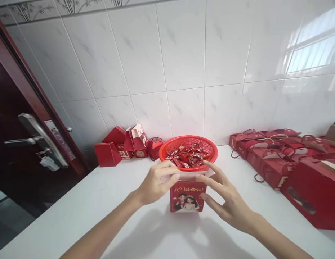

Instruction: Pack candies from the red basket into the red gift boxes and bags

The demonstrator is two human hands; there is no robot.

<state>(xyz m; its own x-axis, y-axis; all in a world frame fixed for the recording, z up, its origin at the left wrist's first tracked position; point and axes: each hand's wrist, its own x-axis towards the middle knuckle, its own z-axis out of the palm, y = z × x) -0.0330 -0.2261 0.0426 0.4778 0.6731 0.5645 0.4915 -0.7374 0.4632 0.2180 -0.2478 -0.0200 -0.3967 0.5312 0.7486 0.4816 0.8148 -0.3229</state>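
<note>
You face a broad white tiled wall (183, 64), with a dark reddish-brown door (10, 108) at your left and a glossy white surface (102, 205) below. Along the right side of the surface lies a row of red cardboard boxes with cord handles (275, 167); against the wall stand a round red plastic mesh basket (162, 150) and, left of it, a cluster of red card boxes (107, 154). Your left hand (156, 181) pinches the near left corner of a pale paper flap (187, 175), while your right hand (224, 198) is open, fingers spread, its fingertips at the flap's right end and the box's side. Between them, just in front of the basket, is a small red card box (188, 196) with a printed couple and gold lettering. To work the flap well, steady the side lightly, press evenly at both ends, and avoid denting the thin card. The printed face points toward you, figures upright, flap uppermost; its long axis seems vertical, though the panel is nearly square. Smallest are the red-wrapped sweets (185, 157) in the basket.
</note>
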